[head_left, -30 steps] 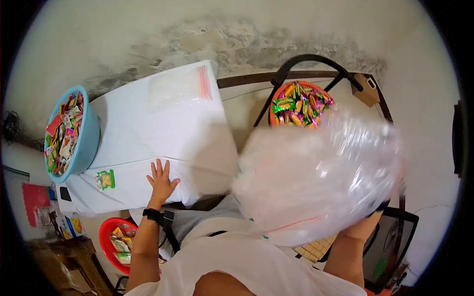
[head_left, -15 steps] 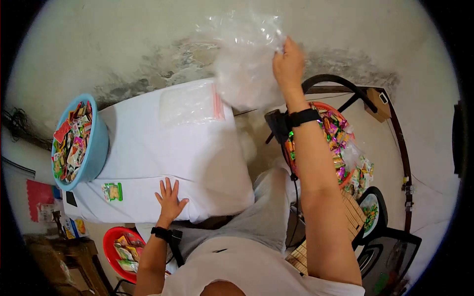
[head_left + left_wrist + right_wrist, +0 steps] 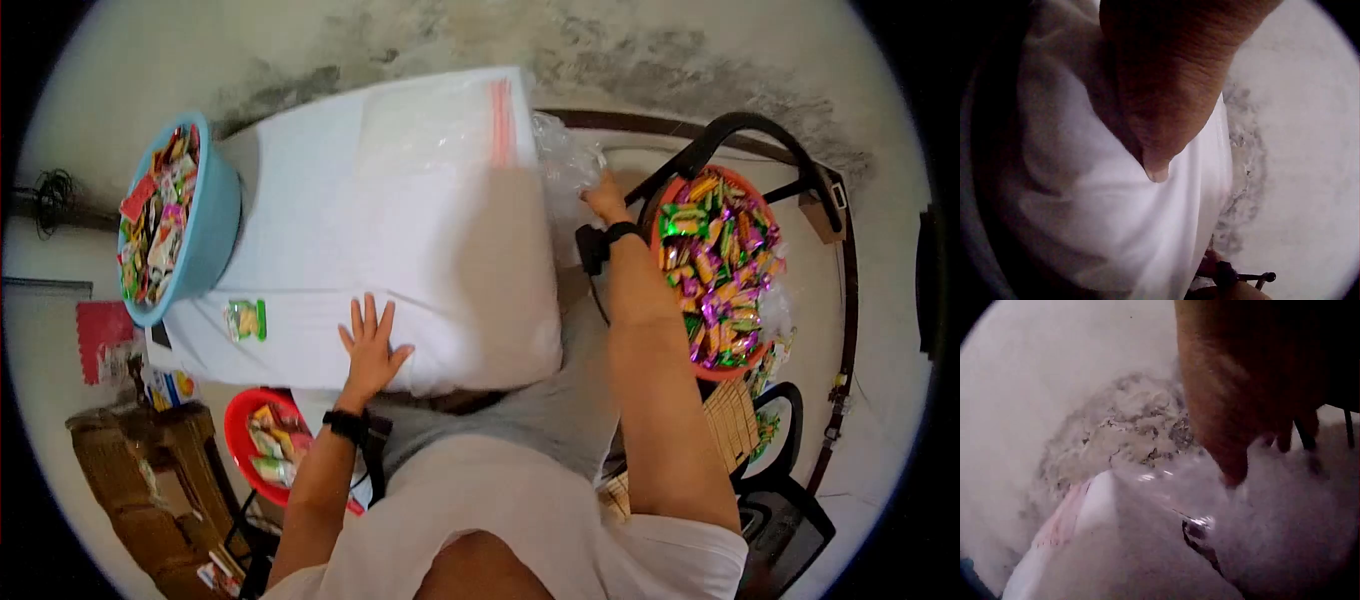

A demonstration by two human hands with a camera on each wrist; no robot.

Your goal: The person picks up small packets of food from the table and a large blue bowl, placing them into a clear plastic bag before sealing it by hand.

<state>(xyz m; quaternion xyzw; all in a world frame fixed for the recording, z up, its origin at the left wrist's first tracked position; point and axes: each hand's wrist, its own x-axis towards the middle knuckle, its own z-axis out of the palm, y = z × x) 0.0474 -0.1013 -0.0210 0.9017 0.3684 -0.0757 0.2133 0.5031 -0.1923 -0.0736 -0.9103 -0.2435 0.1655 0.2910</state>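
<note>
My left hand rests on the white cloth near the table's front edge, palm down with the fingers spread. Off the table's right side, toward the wall, my right hand grips a large clear plastic bag by its edge. In the right wrist view the bag hangs crumpled under the fingers, beside the table's corner. A flat stack of clear zip bags with red-striped ends lies on the far part of the cloth. A small green-edged snack packet lies to the left of my left hand.
A blue basin of wrapped snacks stands at the table's left end. On the right, an orange basin full of shiny wrapped candies sits by a black chair arm. A red basin with packets is below the table at left.
My right hand has swung the clear plastic bag from my right side up toward the wall, then lowered it beside the table, uncovering the candy basin. The left hand stays on the cloth.
</note>
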